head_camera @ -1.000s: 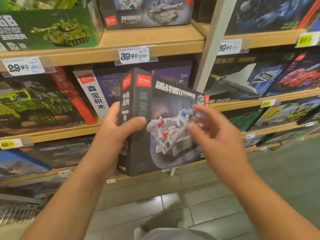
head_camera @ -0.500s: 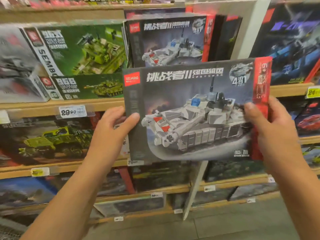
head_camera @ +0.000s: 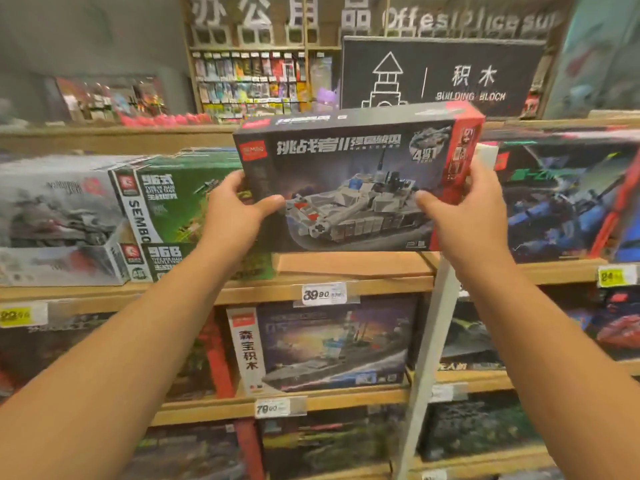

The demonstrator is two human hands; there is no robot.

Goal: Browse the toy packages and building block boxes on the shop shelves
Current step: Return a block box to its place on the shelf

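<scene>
Both hands, left [head_camera: 235, 206] and right [head_camera: 464, 209], pinch the box [head_camera: 349, 178] ends; lifted above the shelf [head_camera: 353, 268] edge, it could slip and drop.

Wooden shelves [head_camera: 346, 268] carry building block boxes [head_camera: 180, 202] behind price tags [head_camera: 323, 294].

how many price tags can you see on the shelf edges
5: white 39.90 tag under the held box, white 79.00 tag below, yellow tag left, yellow tag right, blurred tag; others may be hidden.

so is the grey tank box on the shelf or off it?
Off it. Both hands, left hand and right hand, hold the grey tank box at its ends, above the bare shelf board.
</scene>
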